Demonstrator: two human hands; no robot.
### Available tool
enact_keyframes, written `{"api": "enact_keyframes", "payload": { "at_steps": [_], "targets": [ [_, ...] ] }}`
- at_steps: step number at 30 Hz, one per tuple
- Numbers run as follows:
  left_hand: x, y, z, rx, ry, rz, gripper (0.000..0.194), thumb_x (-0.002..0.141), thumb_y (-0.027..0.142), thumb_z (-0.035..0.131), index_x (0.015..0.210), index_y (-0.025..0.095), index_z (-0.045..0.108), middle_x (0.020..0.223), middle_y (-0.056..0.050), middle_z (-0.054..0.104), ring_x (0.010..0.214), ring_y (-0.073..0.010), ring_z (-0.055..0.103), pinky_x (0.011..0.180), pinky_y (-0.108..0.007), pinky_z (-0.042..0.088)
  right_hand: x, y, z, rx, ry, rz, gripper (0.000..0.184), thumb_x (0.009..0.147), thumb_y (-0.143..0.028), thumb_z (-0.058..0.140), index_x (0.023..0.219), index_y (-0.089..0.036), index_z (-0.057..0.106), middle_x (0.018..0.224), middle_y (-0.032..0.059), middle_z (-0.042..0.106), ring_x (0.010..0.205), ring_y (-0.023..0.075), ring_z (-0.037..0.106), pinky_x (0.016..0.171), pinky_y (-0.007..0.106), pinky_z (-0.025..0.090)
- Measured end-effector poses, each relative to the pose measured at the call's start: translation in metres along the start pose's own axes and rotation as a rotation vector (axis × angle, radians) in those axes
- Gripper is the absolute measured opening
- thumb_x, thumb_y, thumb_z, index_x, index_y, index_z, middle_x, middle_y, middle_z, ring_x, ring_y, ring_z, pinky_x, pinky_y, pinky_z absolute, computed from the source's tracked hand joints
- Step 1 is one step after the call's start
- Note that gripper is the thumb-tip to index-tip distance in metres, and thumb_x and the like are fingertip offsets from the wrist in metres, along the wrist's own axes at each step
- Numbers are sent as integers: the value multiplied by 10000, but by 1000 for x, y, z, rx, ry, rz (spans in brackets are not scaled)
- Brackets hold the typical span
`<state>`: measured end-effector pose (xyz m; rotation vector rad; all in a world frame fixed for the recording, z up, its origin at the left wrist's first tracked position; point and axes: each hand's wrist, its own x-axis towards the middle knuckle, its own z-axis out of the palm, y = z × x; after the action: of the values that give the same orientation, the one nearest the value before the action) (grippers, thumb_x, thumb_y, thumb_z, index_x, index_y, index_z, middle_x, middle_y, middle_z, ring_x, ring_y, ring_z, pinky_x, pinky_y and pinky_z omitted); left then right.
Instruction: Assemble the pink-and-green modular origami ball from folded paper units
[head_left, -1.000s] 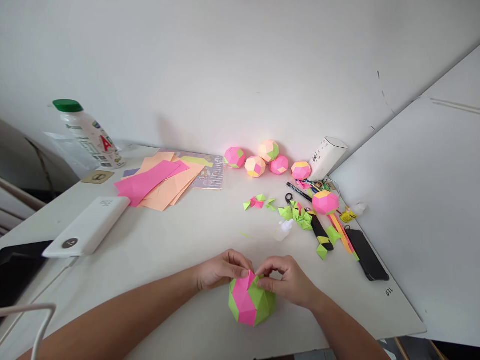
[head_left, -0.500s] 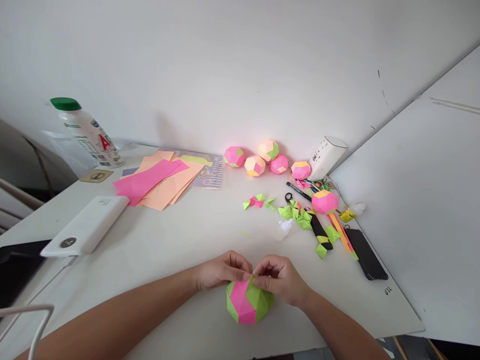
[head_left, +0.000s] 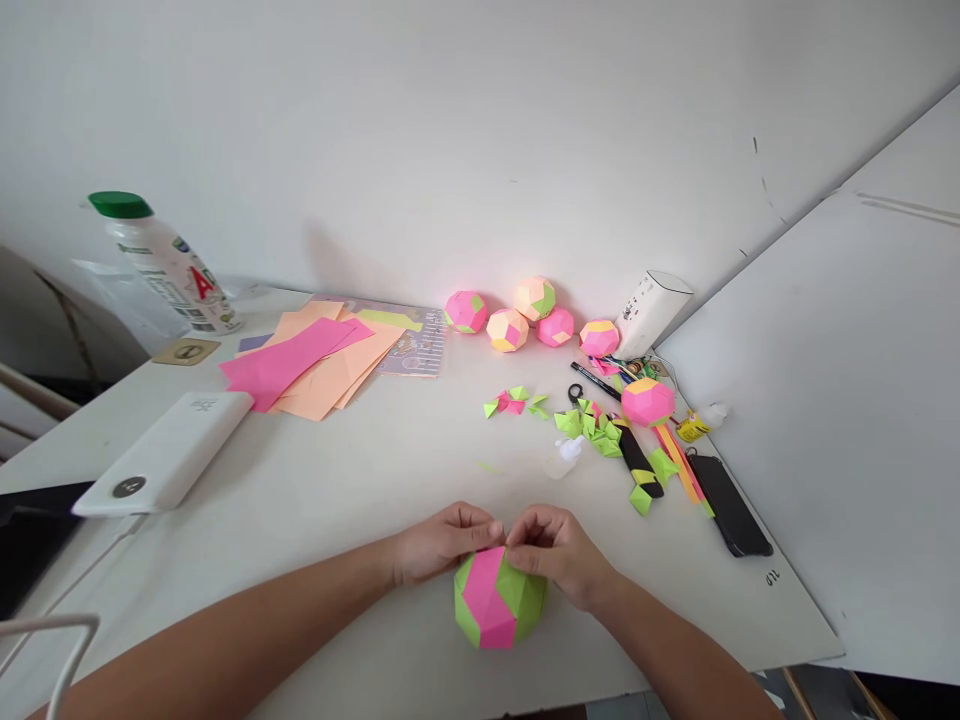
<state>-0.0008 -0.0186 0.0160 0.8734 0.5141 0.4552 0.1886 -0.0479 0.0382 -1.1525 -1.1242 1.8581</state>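
A pink and green folded paper ball [head_left: 495,600] rests on the white table [head_left: 360,470] near its front edge. My left hand [head_left: 442,540] and my right hand [head_left: 559,550] both pinch the ball's top rim, fingertips almost touching each other. Loose green and pink folded paper pieces [head_left: 589,422] lie further back on the right.
Several finished paper balls [head_left: 525,315] sit by the wall, another [head_left: 646,400] beside pens and a black phone [head_left: 729,505]. Pink and orange paper sheets [head_left: 319,360], a white power bank [head_left: 161,452] and a green-capped bottle [head_left: 161,262] lie left. A small glue bottle [head_left: 564,455] stands mid-table.
My fingers have closed together over the ball's top and pressed the raised pink flap down. The ball has barely shifted.
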Motion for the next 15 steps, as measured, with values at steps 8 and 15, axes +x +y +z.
{"api": "enact_keyframes", "payload": {
  "at_steps": [8, 15],
  "targets": [
    [2, 3, -3, -278, -91, 82, 472, 842, 525, 478, 1083, 154, 643, 1043, -121, 655, 968, -275, 570, 864, -394, 405, 5, -9, -9, 436, 291, -88, 281, 557, -288, 841, 628, -219, 577, 678, -29, 619, 651, 144, 556, 604, 265, 437],
    [0, 5, 1, -169, -209, 126, 423, 670, 228, 702, 1081, 143, 651, 1038, -115, 680, 1020, -291, 576, 905, -413, 382, 6, -8, -10, 501, 315, -99, 290, 579, -289, 832, 748, -229, 604, 689, -25, 630, 650, 146, 565, 602, 254, 435]
  ]
}}
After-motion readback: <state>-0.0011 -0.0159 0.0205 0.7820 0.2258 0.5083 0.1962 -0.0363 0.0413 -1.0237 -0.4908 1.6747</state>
